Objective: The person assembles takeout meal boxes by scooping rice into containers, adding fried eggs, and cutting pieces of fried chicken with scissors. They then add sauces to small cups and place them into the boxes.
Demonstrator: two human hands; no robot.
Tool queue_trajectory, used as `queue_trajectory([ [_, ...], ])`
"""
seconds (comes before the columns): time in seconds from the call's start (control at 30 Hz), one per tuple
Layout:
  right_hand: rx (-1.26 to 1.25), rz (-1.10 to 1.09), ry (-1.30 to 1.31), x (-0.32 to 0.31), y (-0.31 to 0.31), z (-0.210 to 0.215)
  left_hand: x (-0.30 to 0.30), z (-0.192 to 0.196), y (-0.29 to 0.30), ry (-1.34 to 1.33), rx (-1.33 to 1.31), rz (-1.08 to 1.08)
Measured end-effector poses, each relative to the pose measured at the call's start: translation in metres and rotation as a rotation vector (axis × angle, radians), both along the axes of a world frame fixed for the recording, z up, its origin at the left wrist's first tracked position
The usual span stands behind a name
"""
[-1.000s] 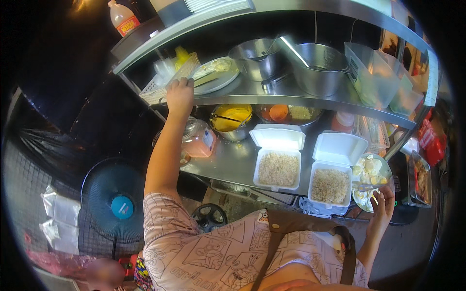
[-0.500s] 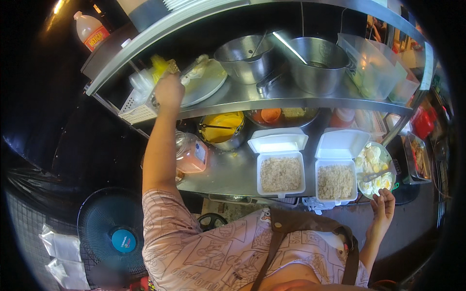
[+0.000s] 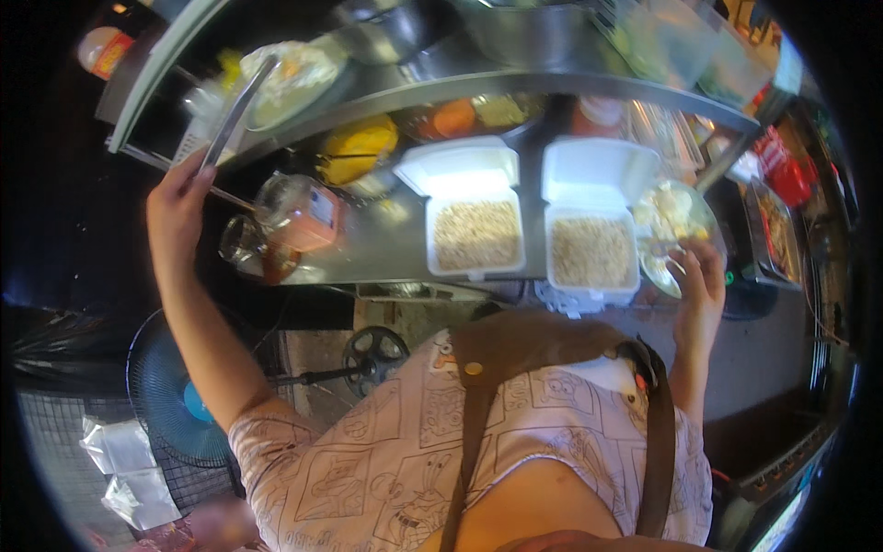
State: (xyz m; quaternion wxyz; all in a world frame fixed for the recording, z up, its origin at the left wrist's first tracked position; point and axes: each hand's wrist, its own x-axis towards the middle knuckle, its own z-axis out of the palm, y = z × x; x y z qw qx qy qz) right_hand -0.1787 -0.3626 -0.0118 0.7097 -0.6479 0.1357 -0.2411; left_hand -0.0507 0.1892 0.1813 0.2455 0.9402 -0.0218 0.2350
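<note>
My left hand is raised at the left end of the shelf, closed around a long, flat metal utensil. The utensil's far end overlaps white, shredded-looking food above a pale plate; blur hides whether it carries any. On the right, my right hand has its fingers curled together at the edge of a plate of cut boiled eggs. A metal utensil on the eggs meets those fingertips, but their grip is hidden. Nearby, two open foam boxes hold rice, left and right.
Metal pots and clear plastic tubs line the upper shelf. Beneath it are a bowl of yellow sauce and a jar with pink contents. A fan stands at lower left.
My left hand has swung left and lower with its utensil, away from the shelf's plate. My right hand has come up against the egg plate. The whole view has shifted.
</note>
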Motion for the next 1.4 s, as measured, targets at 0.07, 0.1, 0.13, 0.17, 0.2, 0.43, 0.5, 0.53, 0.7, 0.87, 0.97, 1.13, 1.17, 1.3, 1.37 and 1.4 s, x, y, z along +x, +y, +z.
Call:
queue_trajectory([
  [0.07,0.042,0.03,0.012,-0.001,-0.013,-0.003,-0.033,-0.008,-0.024,0.051,0.06,-0.043],
  [0.1,0.05,0.033,0.031,-0.002,-0.018,-0.003,-0.045,-0.019,-0.036,0.073,0.038,-0.089],
  [0.13,0.046,0.047,0.043,-0.001,-0.022,-0.004,-0.058,-0.028,-0.049,0.091,0.017,-0.122],
  [0.17,0.041,0.059,0.055,0.0,-0.026,-0.004,-0.068,-0.04,-0.07,0.112,0.056,-0.134],
  [0.2,0.035,0.059,0.064,-0.002,-0.032,-0.005,-0.075,-0.049,-0.102,0.217,0.052,-0.042],
  [0.43,0.11,0.235,0.085,0.001,-0.049,-0.02,-0.072,-0.153,-0.188,-0.039,0.775,-0.08],
  [0.5,0.127,0.273,0.093,-0.002,-0.052,-0.022,-0.056,-0.173,-0.211,-0.038,0.884,-0.066],
  [0.53,0.141,0.287,0.093,-0.003,-0.053,-0.025,-0.047,-0.187,-0.22,-0.113,0.957,-0.059],
  [0.7,0.17,0.292,0.101,-0.016,-0.062,-0.034,-0.033,-0.202,-0.268,0.227,0.958,-0.076],
  [0.87,0.195,0.194,0.173,-0.031,-0.073,-0.038,-0.045,-0.182,-0.25,0.312,0.789,-0.135],
  [0.97,0.212,0.163,0.17,-0.035,-0.068,-0.038,-0.046,-0.179,-0.235,0.267,0.748,-0.162],
  [1.13,0.188,0.169,0.167,-0.032,-0.055,-0.038,-0.033,-0.198,-0.241,0.332,0.737,-0.216],
  [1.17,0.186,0.174,0.163,-0.03,-0.05,-0.034,-0.028,-0.202,-0.242,0.354,0.754,-0.187],
  [1.3,0.181,0.179,0.16,-0.022,-0.034,-0.03,-0.011,-0.213,-0.232,0.36,0.777,-0.122],
  [1.37,0.178,0.171,0.162,-0.02,-0.025,-0.031,-0.011,-0.213,-0.221,0.363,0.737,-0.15],
  [1.4,0.179,0.172,0.159,-0.017,-0.021,-0.033,-0.018,-0.201,-0.218,0.381,0.705,-0.178],
])
